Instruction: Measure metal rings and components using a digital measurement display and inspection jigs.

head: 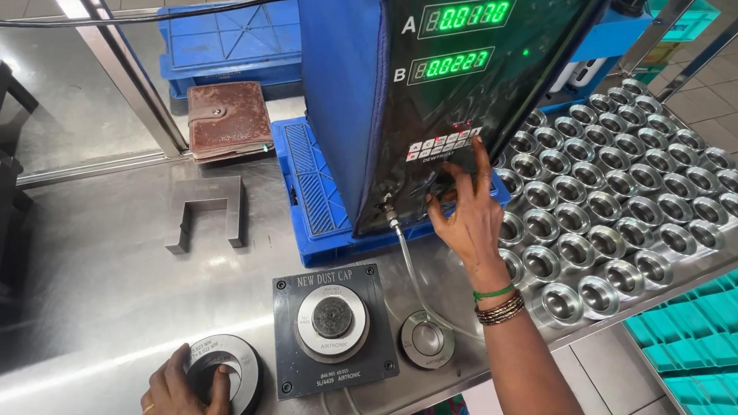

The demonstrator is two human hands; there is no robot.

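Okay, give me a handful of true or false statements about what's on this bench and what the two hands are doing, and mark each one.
1. The right hand reaches up to the button panel of the blue gauge unit. True.
2. The left hand is raised in the air, touching nothing. False: it rests on a dark metal ring gauge at the near edge of the steel table.
3. Rows of shiny metal cups stand to the right of the unit. True.
4. A brown wallet lies among the metal cups. False: it lies to the left of the unit, by a blue crate.
5. The unit's two readouts glow red. False: both glow green.
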